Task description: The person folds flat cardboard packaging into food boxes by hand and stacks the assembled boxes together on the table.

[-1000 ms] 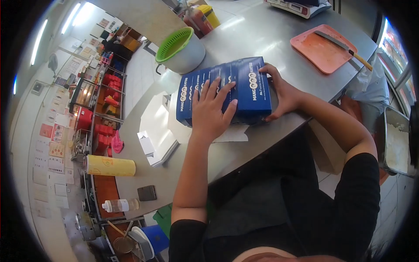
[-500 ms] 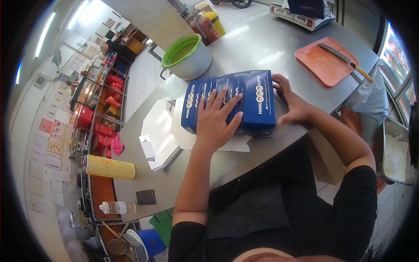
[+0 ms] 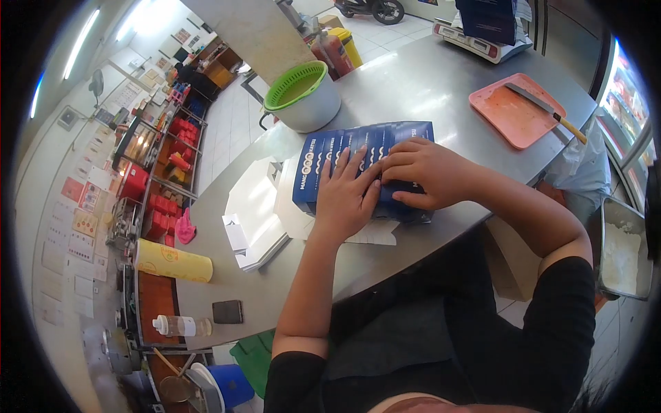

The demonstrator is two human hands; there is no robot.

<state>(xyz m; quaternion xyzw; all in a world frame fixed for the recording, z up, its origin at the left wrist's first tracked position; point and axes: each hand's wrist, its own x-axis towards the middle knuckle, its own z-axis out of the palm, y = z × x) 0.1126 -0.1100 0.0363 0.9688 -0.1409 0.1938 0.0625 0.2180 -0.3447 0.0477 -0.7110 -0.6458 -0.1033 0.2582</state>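
Note:
A row of dark blue cardboard boxes [image 3: 308, 180] with white lettering stands packed side by side on the metal table. My left hand [image 3: 344, 203] lies over their tops, fingers spread and pressed against them. Over the right end of the row, my right hand [image 3: 430, 172] has its fingers bent around the end box, tips beside my left fingers and thumb lower down. Its palm covers most of that box. White card flaps [image 3: 375, 234] stick out beneath the row, and flat white folded cartons [image 3: 255, 199] are stacked to its left.
Behind the boxes stands a white pot [image 3: 313, 113] with a green basket [image 3: 296, 86]. A knife [image 3: 533, 100] rests on a pink tray [image 3: 492, 113] at right. A scale [image 3: 475, 43], a yellow roll [image 3: 172, 260], a bottle [image 3: 182, 325] and a dark wallet-like item [image 3: 228, 312] are also there.
My right hand has moved left from beside the row's right end onto the boxes, its fingers now meeting my left fingertips. My left hand stays on the boxes. The view has shifted slightly.

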